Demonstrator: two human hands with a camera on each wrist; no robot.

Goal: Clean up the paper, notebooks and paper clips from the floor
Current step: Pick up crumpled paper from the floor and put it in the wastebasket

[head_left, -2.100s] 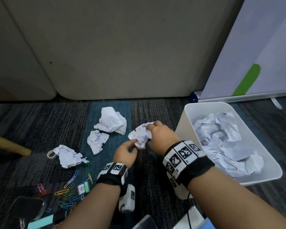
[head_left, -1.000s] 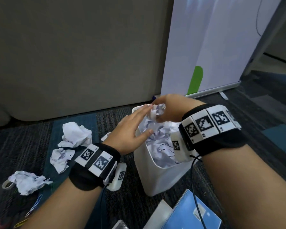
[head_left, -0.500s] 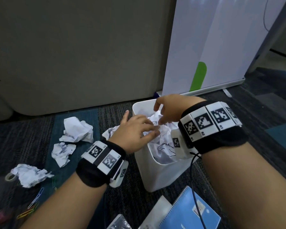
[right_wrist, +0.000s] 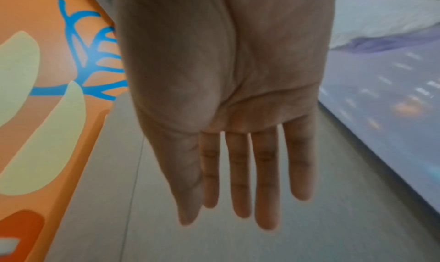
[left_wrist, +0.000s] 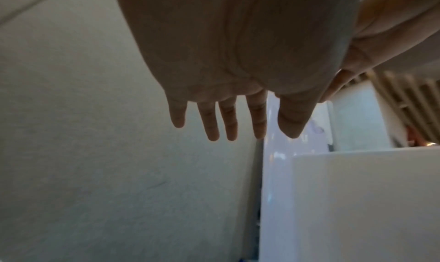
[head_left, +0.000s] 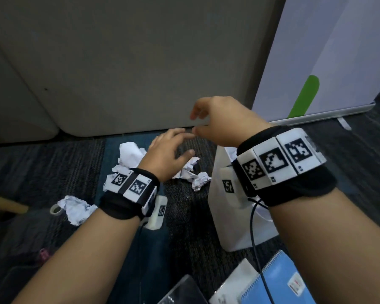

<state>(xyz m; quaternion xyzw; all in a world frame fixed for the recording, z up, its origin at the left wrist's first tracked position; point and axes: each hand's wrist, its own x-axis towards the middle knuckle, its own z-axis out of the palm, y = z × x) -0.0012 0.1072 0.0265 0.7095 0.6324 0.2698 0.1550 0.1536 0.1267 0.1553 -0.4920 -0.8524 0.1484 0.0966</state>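
Crumpled paper (head_left: 131,155) lies in several balls on the dark carpet (head_left: 184,220), left of a white bin (head_left: 219,207), with a blue notebook (head_left: 281,279) flat on the floor near the bin's front. Both hands hover empty above the mess: the right hand (head_left: 219,121) raised beside the bin, fingers loosely spread, the left hand (head_left: 165,152) lower over the nearest paper balls, fingers straight and apart. Half a second earlier both hands were pressing paper down inside the bin; they have since lifted out and swung left toward the remaining balls.
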